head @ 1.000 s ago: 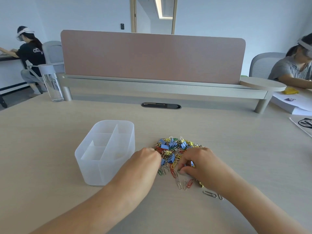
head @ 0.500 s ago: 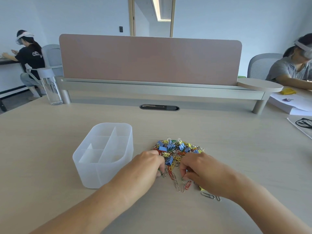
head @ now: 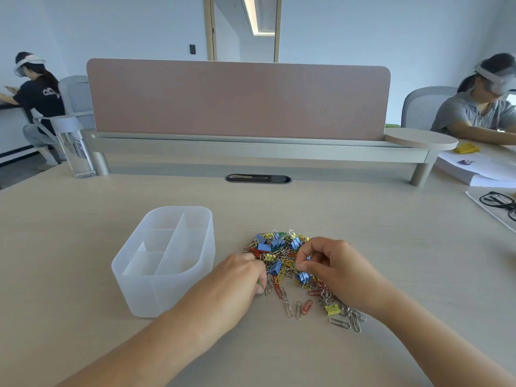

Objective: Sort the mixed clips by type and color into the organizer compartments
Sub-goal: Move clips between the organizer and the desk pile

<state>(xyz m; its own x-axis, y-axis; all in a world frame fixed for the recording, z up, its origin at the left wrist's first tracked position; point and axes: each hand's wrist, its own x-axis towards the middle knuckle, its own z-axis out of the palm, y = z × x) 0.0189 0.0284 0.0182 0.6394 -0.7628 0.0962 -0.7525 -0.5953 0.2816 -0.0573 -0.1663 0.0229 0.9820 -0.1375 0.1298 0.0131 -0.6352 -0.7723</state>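
Observation:
A mixed pile of clips (head: 282, 255) lies on the desk: blue and yellow binder clips among red, green, yellow and silver paper clips. Left of it stands a translucent white organizer (head: 164, 286) with several compartments that look empty. My left hand (head: 240, 277) is at the pile's left edge, fingers curled, pinching a green paper clip (head: 261, 283). My right hand (head: 329, 266) hovers over the pile's right side and pinches a small blue binder clip (head: 308, 258) between thumb and fingers. A yellow binder clip (head: 332, 309) and loose silver paper clips (head: 349, 321) lie nearest me.
A pink divider panel (head: 237, 99) on a grey rail closes the desk's far side, with a cable slot (head: 258, 179) below it. A clear water bottle (head: 74, 149) stands far left. Glasses (head: 498, 201) and papers (head: 474, 170) lie far right. Two people sit at neighbouring desks.
My right hand has lifted from the desk at the pile's near edge and now holds a blue binder clip above the pile. My left hand stayed at the left edge, pinching a clip.

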